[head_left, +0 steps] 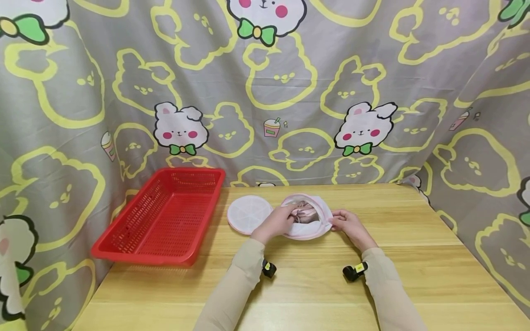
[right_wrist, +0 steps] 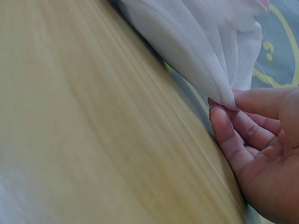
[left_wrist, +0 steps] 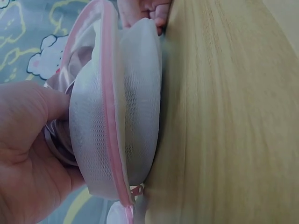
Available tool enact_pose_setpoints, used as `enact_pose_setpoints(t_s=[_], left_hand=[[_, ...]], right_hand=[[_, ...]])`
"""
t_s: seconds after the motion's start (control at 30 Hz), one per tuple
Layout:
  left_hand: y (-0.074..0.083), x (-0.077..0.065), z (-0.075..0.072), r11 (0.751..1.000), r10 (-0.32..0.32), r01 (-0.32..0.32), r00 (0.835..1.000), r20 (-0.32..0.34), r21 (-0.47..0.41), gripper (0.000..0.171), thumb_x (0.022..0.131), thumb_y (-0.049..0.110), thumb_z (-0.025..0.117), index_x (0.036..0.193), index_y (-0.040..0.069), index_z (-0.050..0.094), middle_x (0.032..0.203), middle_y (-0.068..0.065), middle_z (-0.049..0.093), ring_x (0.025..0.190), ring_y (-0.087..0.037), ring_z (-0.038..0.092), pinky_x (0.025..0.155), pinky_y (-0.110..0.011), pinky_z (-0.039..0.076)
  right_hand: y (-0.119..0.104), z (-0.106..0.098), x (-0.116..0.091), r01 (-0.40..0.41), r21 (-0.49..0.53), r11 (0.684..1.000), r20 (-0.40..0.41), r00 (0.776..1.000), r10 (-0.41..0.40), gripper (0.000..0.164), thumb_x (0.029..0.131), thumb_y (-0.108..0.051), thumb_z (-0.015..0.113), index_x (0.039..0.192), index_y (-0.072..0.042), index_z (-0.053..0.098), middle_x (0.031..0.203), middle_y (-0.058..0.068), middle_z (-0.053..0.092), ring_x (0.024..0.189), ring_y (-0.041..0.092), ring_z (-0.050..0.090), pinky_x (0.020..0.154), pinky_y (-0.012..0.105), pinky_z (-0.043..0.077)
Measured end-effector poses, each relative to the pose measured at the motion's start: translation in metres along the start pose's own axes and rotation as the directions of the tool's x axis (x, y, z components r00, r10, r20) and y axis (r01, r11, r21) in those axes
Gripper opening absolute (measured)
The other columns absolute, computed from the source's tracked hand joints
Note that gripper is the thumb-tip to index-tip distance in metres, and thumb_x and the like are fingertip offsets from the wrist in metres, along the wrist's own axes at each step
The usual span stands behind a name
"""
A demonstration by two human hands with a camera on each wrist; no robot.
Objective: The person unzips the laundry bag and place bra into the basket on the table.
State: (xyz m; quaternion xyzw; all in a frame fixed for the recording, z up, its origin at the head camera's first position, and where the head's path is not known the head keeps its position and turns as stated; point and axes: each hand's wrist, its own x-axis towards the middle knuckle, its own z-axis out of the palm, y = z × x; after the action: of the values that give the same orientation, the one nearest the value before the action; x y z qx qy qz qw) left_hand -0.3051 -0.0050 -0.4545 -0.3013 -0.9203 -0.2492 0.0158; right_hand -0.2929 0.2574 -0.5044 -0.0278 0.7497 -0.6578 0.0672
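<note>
A round white mesh laundry bag (head_left: 303, 231) with pink zipper trim lies unzipped on the table. Inside its mouth is a bundle of shiny mauve satin cloth (head_left: 305, 213). My left hand (head_left: 275, 224) reaches in from the left and grips the satin; in the left wrist view the thumb presses on the cloth (left_wrist: 61, 148) beside the mesh wall. On the opposite side, my right hand (head_left: 349, 226) pinches the bag's edge between thumb and fingers, drawing the mesh (right_wrist: 201, 56) to a point. A zipper pull (left_wrist: 137, 190) hangs at the pink zipper. The satin's full shape is hidden.
A flat round white mesh piece (head_left: 248, 214) with a pink rim lies left of the bag; whether it joins the bag I cannot tell. Further left stands a red plastic basket (head_left: 194, 239). Behind the wooden table (head_left: 306, 294) hangs a patterned curtain (head_left: 256, 133).
</note>
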Motion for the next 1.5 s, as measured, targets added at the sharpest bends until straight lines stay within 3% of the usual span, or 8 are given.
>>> enact_pose_setpoints(t_s=[0.3,0.47,0.6,0.83,1.33,1.5], left_hand=[[-0.002,-0.007,-0.004,0.998,0.034,-0.035,0.999,-0.041,-0.046,0.031,0.097,0.006,0.049,0.126,0.009,0.058,0.103,-0.013,0.068,0.077,-0.017,0.055,0.068,-0.025,0.045],[-0.003,-0.008,-0.008,0.998,0.031,-0.033,0.999,-0.034,-0.062,0.038,0.097,0.006,0.049,0.134,0.008,0.054,0.104,-0.014,0.068,0.072,-0.016,0.055,0.063,-0.025,0.044],[-0.005,-0.009,-0.011,0.995,0.026,-0.028,0.999,-0.029,-0.094,0.041,0.096,0.006,0.049,0.137,0.009,0.052,0.104,-0.014,0.067,0.068,-0.015,0.054,0.062,-0.025,0.044],[-0.011,-0.01,-0.012,0.994,0.033,-0.037,0.999,-0.043,-0.107,0.029,0.097,0.007,0.049,0.125,0.011,0.057,0.091,-0.01,0.065,0.063,-0.011,0.05,0.061,-0.023,0.042],[-0.012,-0.016,-0.018,0.982,0.032,-0.044,0.997,-0.067,-0.184,0.023,0.099,0.007,0.048,0.118,0.011,0.059,0.078,-0.007,0.06,0.052,-0.007,0.04,0.052,-0.02,0.035],[-0.012,-0.016,-0.019,0.984,0.031,-0.046,0.995,-0.092,-0.171,0.021,0.098,0.006,0.048,0.116,0.011,0.059,0.083,-0.009,0.062,0.057,-0.009,0.046,0.055,-0.02,0.038]], right_hand=[[0.001,0.001,0.001,-0.004,0.0,1.0,0.004,1.0,0.004,0.037,0.095,-0.002,0.057,0.124,0.017,0.045,0.086,-0.009,0.066,0.078,0.002,0.062,0.073,0.018,0.054],[-0.004,0.001,-0.002,0.002,-0.005,1.0,0.012,1.0,-0.002,0.038,0.095,-0.003,0.056,0.125,0.018,0.044,0.086,-0.009,0.066,0.078,0.002,0.062,0.073,0.018,0.054],[-0.005,0.001,-0.002,0.005,-0.003,1.0,0.019,1.0,-0.005,0.04,0.095,-0.003,0.057,0.126,0.019,0.043,0.086,-0.009,0.066,0.078,0.001,0.062,0.073,0.019,0.054],[-0.001,0.0,0.0,0.015,-0.003,1.0,0.019,1.0,-0.015,0.038,0.095,-0.001,0.055,0.125,0.02,0.043,0.085,-0.01,0.066,0.078,0.001,0.063,0.073,0.019,0.054],[0.0,-0.001,0.002,0.006,-0.018,1.0,0.011,1.0,-0.006,0.038,0.095,-0.001,0.056,0.125,0.019,0.044,0.086,-0.01,0.065,0.078,0.0,0.062,0.073,0.018,0.054],[0.0,-0.001,0.002,0.003,-0.023,1.0,0.01,1.0,-0.003,0.038,0.095,-0.002,0.056,0.125,0.018,0.045,0.086,-0.01,0.065,0.078,0.0,0.062,0.073,0.018,0.054]])
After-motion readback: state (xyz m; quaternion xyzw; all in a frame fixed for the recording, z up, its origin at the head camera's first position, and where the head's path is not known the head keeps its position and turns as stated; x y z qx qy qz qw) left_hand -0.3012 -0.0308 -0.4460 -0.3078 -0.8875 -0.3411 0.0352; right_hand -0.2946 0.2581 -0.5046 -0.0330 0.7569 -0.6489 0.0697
